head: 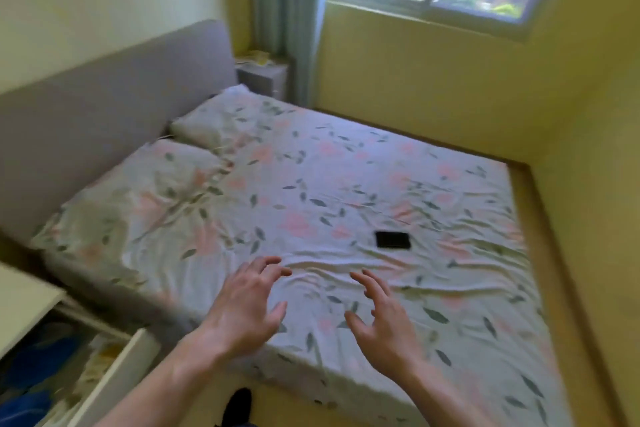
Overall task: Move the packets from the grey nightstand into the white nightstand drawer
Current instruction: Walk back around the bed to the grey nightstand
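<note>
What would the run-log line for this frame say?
hands: left and right open, empty, over bed | packets on grey nightstand | white drawer open

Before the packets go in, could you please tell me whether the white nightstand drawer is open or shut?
Open. The white drawer is pulled out at lower left, its front panel standing clear of the nightstand top, with blue and yellowish items visible inside.

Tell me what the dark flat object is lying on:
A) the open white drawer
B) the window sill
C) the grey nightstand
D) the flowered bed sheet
D: the dark flat object lies on the flowered bed sheet, just beyond the empty left hand and right hand.
</note>
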`<move>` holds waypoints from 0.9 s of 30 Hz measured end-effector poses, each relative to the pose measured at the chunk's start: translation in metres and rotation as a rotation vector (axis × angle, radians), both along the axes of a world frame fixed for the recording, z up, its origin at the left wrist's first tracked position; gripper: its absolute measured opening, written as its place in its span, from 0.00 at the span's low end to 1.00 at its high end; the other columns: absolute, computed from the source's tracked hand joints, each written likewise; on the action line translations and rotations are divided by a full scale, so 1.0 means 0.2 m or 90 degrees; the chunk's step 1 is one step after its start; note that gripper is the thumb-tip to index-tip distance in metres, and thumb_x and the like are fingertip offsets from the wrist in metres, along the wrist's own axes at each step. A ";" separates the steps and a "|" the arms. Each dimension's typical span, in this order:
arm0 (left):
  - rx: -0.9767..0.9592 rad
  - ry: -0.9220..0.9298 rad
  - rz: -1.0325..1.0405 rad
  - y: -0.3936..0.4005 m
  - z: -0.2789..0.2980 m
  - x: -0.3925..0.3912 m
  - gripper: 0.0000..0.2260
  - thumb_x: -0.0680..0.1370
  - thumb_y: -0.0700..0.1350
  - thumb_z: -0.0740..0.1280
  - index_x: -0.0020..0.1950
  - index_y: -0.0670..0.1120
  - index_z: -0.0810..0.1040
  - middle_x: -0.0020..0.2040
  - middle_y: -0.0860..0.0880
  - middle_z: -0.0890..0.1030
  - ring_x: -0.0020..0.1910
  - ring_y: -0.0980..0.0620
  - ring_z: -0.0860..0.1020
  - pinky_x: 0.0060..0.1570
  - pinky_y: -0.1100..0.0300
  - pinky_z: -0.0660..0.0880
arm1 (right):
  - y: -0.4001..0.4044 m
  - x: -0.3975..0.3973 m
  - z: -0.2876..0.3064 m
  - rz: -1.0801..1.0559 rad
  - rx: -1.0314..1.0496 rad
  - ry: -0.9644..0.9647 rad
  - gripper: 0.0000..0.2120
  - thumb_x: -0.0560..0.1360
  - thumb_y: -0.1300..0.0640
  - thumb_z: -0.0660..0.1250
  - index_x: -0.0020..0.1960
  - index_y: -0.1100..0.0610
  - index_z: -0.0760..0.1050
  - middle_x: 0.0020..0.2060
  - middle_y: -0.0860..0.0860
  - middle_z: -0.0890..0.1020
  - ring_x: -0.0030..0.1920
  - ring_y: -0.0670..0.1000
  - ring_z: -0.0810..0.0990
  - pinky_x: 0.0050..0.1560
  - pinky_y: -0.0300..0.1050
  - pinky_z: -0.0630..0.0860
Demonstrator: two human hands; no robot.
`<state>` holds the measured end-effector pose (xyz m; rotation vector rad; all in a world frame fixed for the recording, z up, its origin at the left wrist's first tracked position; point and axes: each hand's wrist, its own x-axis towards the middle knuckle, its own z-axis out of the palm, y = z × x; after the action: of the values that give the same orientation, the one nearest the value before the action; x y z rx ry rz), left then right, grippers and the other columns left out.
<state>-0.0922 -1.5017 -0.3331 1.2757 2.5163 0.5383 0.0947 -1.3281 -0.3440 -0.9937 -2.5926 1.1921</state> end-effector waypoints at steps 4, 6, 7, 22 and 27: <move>0.019 0.015 -0.133 0.46 0.13 0.38 0.24 0.78 0.57 0.66 0.74 0.60 0.68 0.77 0.59 0.63 0.75 0.55 0.64 0.76 0.56 0.61 | 0.29 0.49 0.12 -0.117 0.010 0.021 0.29 0.77 0.54 0.70 0.75 0.39 0.65 0.74 0.35 0.64 0.72 0.44 0.69 0.71 0.50 0.71; 0.019 0.021 -0.189 0.68 0.19 0.53 0.24 0.79 0.57 0.66 0.74 0.61 0.67 0.78 0.59 0.62 0.76 0.54 0.63 0.76 0.56 0.60 | 0.41 0.69 0.18 -0.172 0.010 0.036 0.28 0.77 0.54 0.70 0.74 0.39 0.66 0.73 0.37 0.65 0.72 0.44 0.69 0.72 0.50 0.71; 0.018 0.026 -0.216 0.78 0.21 0.60 0.24 0.79 0.57 0.66 0.75 0.61 0.67 0.78 0.59 0.61 0.76 0.53 0.62 0.76 0.55 0.60 | 0.48 0.78 0.20 -0.193 0.009 0.044 0.28 0.77 0.54 0.70 0.74 0.39 0.66 0.72 0.37 0.66 0.72 0.44 0.69 0.72 0.50 0.71; 0.041 -0.002 -0.418 2.25 0.21 1.48 0.24 0.79 0.58 0.66 0.74 0.63 0.65 0.79 0.60 0.58 0.79 0.54 0.57 0.78 0.51 0.57 | 1.59 1.85 0.38 -0.384 0.041 0.034 0.27 0.78 0.53 0.70 0.73 0.39 0.66 0.70 0.34 0.67 0.70 0.42 0.70 0.71 0.44 0.70; 0.027 0.028 -0.488 2.75 0.26 1.91 0.25 0.78 0.59 0.65 0.74 0.64 0.64 0.79 0.60 0.59 0.77 0.52 0.60 0.77 0.50 0.58 | 1.88 2.28 0.39 -0.471 0.046 0.040 0.28 0.79 0.52 0.70 0.75 0.40 0.65 0.73 0.36 0.66 0.72 0.41 0.68 0.74 0.48 0.70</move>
<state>0.2895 -0.9527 -0.2808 2.1057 1.8199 0.3717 0.5513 -0.9515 -0.2655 -1.6475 -1.8948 0.8917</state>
